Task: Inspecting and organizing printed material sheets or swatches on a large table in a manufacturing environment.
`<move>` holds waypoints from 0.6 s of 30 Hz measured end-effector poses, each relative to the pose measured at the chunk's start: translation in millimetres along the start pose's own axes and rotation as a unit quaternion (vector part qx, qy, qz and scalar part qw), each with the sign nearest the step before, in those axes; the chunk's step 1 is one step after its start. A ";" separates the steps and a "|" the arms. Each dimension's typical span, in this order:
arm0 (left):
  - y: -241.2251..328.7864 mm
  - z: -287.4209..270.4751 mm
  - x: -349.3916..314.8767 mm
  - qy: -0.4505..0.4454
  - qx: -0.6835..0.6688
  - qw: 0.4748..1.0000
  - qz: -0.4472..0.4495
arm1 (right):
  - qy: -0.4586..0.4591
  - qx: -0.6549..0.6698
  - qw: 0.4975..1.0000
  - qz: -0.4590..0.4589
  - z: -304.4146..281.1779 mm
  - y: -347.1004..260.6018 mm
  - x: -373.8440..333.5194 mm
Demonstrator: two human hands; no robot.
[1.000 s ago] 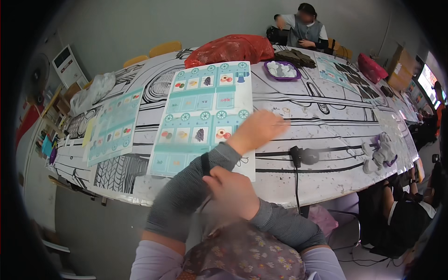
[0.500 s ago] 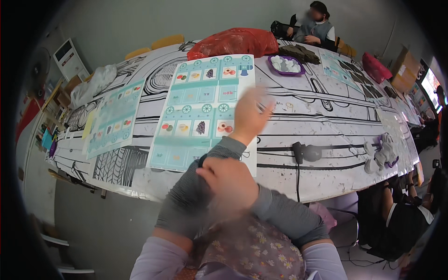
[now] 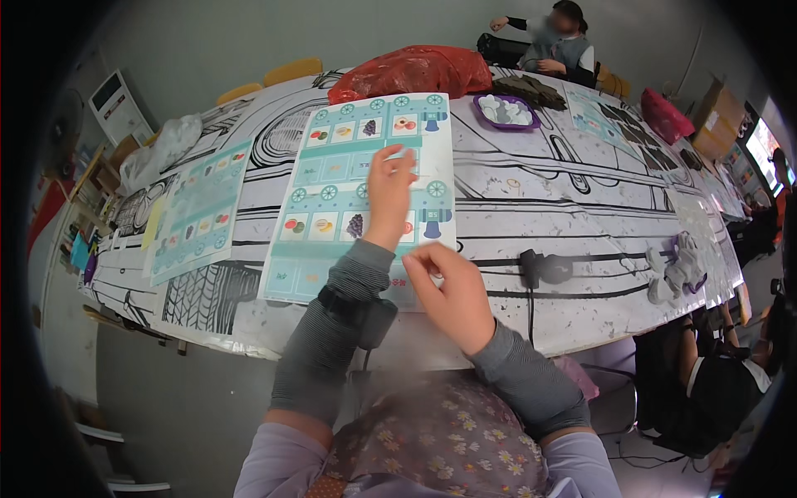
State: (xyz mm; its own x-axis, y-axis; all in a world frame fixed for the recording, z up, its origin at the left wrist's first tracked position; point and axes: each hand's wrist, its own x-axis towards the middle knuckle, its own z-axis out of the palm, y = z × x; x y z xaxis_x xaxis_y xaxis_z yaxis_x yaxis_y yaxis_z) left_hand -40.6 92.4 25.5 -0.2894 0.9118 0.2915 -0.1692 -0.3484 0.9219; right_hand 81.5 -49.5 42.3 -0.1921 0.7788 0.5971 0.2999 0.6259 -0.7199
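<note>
My left hand [image 3: 390,197] is raised over a printed sheet [image 3: 286,257] of pale green train cars and fruit pictures. Its fingers are loosely bent and apart, with nothing in them. A black strapped device [image 3: 378,324] with a cable sits on my left wrist, over a grey striped sleeve [image 3: 311,378]. My right hand [image 3: 455,299] hovers by the sheet's near right corner, thumb apart from the curled fingers, and no object shows in it. A grey sleeve [image 3: 531,373] covers that forearm too.
Beyond the sheet lie a red plastic bag [image 3: 407,73] and a purple tray [image 3: 506,112] of whitish pieces. A similar sheet [image 3: 199,212] is at left. A black corded device [image 3: 544,270] and grey-purple gloves [image 3: 677,267] lie at right. A person [image 3: 560,50] sits across the table.
My right hand has come off my left forearm and moved right. My left hand has swung left over the sheet, uncovering the wrist device. The person across has raised an arm.
</note>
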 end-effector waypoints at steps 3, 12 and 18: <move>6.6 -13.6 15.1 0.095 -0.087 0.991 -0.025 | -0.091 0.098 0.975 0.179 7.4 10.5 -38.6; -9.8 -13.1 -0.9 0.083 0.086 0.978 0.172 | -0.152 0.145 0.952 0.224 49.4 14.4 -68.8; -6.6 -6.8 -16.1 0.047 0.139 0.973 0.179 | -0.356 0.104 0.864 0.341 9.8 0.5 -58.0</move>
State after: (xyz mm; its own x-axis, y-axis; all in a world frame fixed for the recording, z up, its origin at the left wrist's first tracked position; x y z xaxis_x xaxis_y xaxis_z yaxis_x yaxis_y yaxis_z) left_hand -41.2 78.6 13.0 -0.3702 0.7141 0.5942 0.2163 -0.5558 0.8027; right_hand 83.7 -94.0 3.8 -0.5857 0.7501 -0.3072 0.4106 -0.0522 -0.9103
